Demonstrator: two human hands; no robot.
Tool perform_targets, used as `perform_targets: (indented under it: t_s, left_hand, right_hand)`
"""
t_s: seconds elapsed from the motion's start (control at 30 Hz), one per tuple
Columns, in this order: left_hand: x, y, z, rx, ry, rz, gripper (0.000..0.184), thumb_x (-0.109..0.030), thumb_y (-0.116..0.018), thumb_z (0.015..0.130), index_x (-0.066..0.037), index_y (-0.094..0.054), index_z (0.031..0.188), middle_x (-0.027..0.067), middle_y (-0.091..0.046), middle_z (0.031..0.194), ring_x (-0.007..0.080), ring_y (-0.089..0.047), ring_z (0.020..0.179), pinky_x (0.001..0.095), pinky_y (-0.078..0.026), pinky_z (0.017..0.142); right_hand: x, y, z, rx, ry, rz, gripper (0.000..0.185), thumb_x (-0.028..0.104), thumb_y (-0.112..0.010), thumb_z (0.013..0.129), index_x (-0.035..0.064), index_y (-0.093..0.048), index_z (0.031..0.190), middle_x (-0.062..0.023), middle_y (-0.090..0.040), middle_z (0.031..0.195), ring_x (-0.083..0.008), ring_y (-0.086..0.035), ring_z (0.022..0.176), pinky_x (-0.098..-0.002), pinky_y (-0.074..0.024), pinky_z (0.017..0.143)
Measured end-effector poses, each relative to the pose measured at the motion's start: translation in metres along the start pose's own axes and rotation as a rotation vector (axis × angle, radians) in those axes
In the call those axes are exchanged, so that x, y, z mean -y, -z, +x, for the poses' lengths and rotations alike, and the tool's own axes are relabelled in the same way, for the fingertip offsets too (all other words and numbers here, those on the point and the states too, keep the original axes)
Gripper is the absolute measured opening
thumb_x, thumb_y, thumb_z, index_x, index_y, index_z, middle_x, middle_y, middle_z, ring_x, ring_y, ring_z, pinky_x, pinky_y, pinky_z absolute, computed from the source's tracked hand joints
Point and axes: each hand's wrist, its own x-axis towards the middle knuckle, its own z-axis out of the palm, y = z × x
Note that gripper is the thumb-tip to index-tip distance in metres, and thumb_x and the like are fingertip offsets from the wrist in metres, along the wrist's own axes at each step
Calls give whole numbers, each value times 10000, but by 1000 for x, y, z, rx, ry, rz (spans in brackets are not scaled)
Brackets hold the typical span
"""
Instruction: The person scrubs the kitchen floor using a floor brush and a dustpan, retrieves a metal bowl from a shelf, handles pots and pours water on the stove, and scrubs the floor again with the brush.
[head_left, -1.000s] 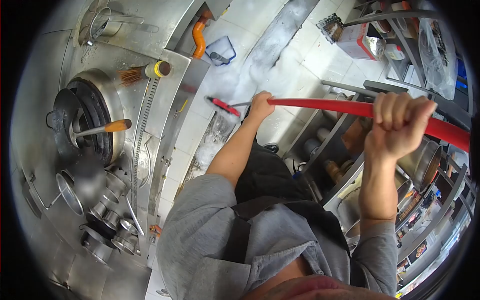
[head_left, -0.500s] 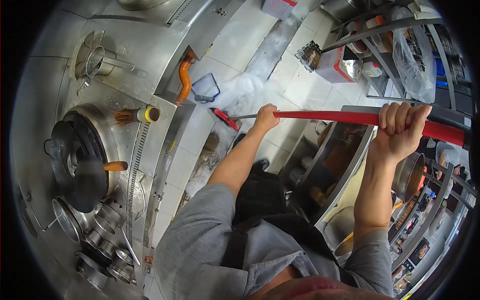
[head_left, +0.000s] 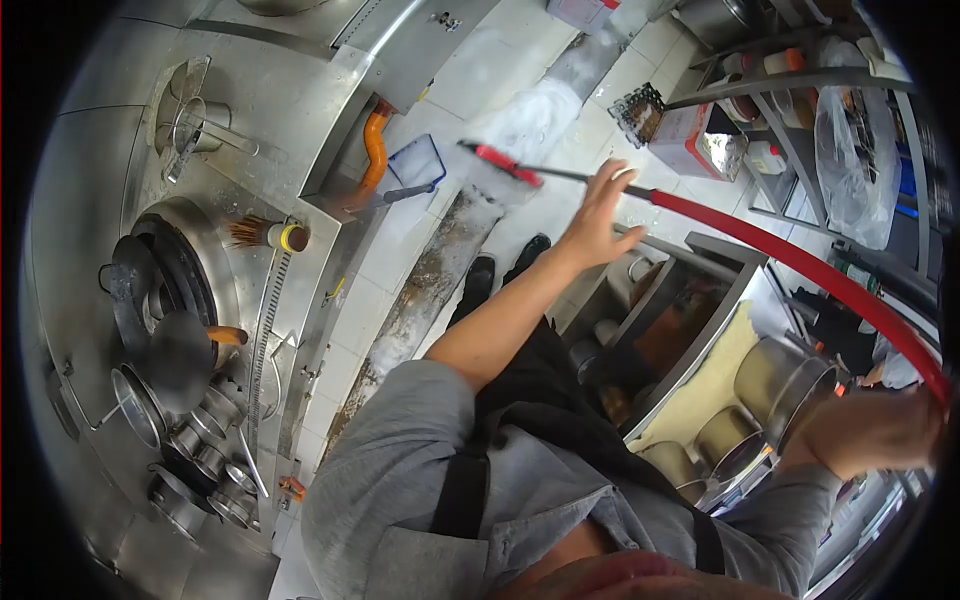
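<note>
A floor brush with a long red handle [head_left: 790, 250] crosses the view; its red-and-black head [head_left: 505, 165] rests in white foam [head_left: 540, 118] on the tiled floor. Whether bristles or a blade are underneath is unclear. My left hand [head_left: 598, 215] is at the dark lower part of the handle, fingers stretched and thumb apart, not wrapped round it. At the right edge, my right hand [head_left: 885, 432] is blurred and closed about the handle's upper end. Beside the brush head lies a blue-framed dustpan-like scoop [head_left: 415, 165].
On the left runs a steel cooking counter [head_left: 235, 185] with a wok [head_left: 175, 350], a bristle brush [head_left: 270, 235] and several pots. An orange pipe [head_left: 374, 145] stands at its edge. A dirty floor channel [head_left: 425, 275] passes my shoes. Shelving [head_left: 800, 88] and a pot rack [head_left: 735, 440] stand on the right.
The brush head has moved up and to the right, pushing foam. My left hand has loosened from a closed grip to spread fingers. My right hand has moved down and right.
</note>
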Motion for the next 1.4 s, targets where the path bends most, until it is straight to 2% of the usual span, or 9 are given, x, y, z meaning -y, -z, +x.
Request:
perform_targets:
  t_s: [0.1,0.17,0.2,0.33,0.4,0.5,0.7,1.17,1.4]
  left_hand:
    - [110,25,-75,-34,525,160,613,-214,-709,709,24,-470,1221,214,-514,1226,319,-493,1149,373,-375,990]
    - [240,84,-133,-23,1255,207,430,-275,-686,729,-9,-615,1059,184,-642,974,290,-615,917,391,-476,787]
    - [312,110,-182,-326,1392,214,412,-318,-669,743,-6,-631,1008,159,-641,848,278,-617,789,423,-479,712]
    - [345,185,-152,-1280,1486,26,556,-150,-719,728,-13,-459,1201,139,-551,1037,273,-575,822,407,-548,652]
    - [354,198,-144,-1294,1278,-211,896,-174,-760,688,-36,-218,1388,140,-473,1261,276,-597,924,331,-556,733]
    - [381,215,-126,-1391,1220,-364,693,-145,-763,679,3,-417,1262,142,-562,1142,274,-614,860,344,-549,701]
    - [420,219,-175,-1111,843,175,297,-172,-746,665,-20,-644,899,80,-655,828,219,-627,785,342,-507,694]
    - [306,171,-237,-317,860,141,215,-44,-653,670,-61,-642,884,55,-638,817,154,-603,760,278,-477,729]
    - [333,121,-163,-137,895,277,266,-166,-697,637,-103,-658,893,141,-665,900,297,-637,878,350,-490,781]
  right_hand:
    - [-18,-49,7,-700,322,321,536,467,-431,934,182,-302,498,88,-241,382,-38,-208,268,-200,-215,257]
    - [-55,-59,-8,-618,354,223,533,456,-435,935,181,-299,499,84,-255,382,-39,-219,270,-198,-220,262]
    - [-82,-55,-27,-340,298,50,530,448,-440,936,180,-298,501,81,-264,382,-41,-226,274,-196,-224,270]
    - [-225,-51,-95,29,94,6,593,622,-397,869,133,-265,561,31,-185,480,-99,-173,429,-289,-165,449]
    - [-257,-87,-122,37,0,88,595,640,-345,877,133,-266,577,35,-188,484,-97,-184,419,-293,-164,441]
    - [-258,-99,-150,11,-25,48,592,640,-356,874,141,-254,571,34,-208,488,-103,-196,429,-281,-180,461]
    - [-213,-78,-160,85,-20,15,589,645,-423,845,145,-279,568,38,-263,504,-102,-226,454,-257,-243,510]
    - [-199,-102,-151,129,-86,50,577,651,-489,810,152,-321,573,44,-283,484,-81,-221,421,-241,-247,482]
    - [-164,-102,-150,75,-132,51,504,468,-661,762,192,-321,514,75,-300,442,-60,-268,387,-211,-256,461]
